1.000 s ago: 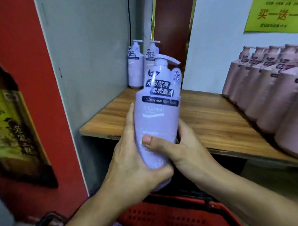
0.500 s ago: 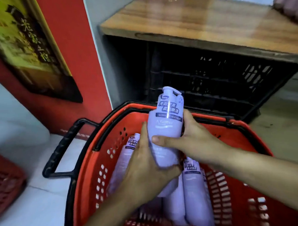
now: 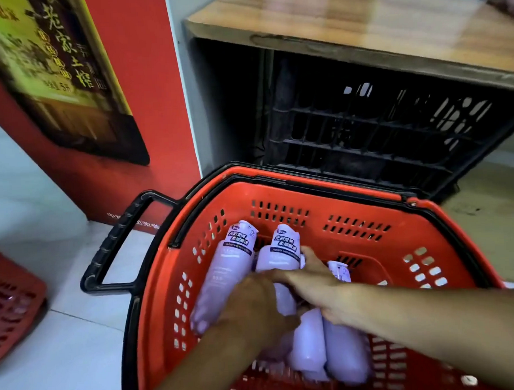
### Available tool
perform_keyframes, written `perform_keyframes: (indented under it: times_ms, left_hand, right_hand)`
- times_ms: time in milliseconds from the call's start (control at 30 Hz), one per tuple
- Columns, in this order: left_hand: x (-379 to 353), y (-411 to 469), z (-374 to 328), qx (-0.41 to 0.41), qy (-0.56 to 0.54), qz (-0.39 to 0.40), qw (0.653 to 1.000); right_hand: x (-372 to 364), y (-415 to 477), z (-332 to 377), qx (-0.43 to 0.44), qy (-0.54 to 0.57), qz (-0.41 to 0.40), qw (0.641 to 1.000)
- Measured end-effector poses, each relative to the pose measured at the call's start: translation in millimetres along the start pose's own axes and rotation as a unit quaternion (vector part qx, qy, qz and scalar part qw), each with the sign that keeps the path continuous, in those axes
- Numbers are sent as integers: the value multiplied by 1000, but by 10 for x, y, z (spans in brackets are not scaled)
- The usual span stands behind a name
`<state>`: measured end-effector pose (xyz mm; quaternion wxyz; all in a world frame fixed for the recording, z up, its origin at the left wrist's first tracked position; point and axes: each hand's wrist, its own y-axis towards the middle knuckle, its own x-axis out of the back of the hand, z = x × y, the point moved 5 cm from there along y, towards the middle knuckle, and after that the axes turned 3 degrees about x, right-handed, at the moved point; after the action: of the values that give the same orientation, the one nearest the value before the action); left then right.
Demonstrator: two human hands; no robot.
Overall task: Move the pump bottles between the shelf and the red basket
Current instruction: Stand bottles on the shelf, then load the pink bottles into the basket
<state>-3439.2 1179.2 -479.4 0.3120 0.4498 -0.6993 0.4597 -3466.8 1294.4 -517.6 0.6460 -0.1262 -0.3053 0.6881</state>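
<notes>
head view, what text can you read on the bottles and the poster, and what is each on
"GLOSSY AND", then it blurs: dark band on the middle pump bottle.
"家土榨": yellow poster on the red panel.
Chinese label lines above that band: too blurred to read.
White print at the red panel's foot: blurred.

You're looking down at a pale tiled floor (image 3: 20, 190). A red panel (image 3: 153, 111) bearing a yellow-green poster (image 3: 52, 56) fills the upper left. A grey wall strip (image 3: 183, 80) runs beside it, with a black crate (image 3: 365, 131) right of centre.
</notes>
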Motion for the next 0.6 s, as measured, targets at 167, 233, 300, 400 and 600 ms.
perform_keyframes:
  times_ms: [167,233,300,400,600]
  left_hand:
    - [2,71,95,31,86,-6,996]
    - [5,111,82,22,113,-14,993]
    - [-6,152,74,20,135,-9,991]
    - [8,178,78,23,138,-7,990]
    - [4,173,164,24,106,-9,994]
  right_hand:
    - [-80,198,8,36,-85,-18,996]
    - [-117,243,-46,36,-119,-26,992]
    - [-158,270,-98,46,-149,-22,987]
    - [-151,300,-100,29,-159,-11,987]
    - [-102,320,-119,13,-149,39,988]
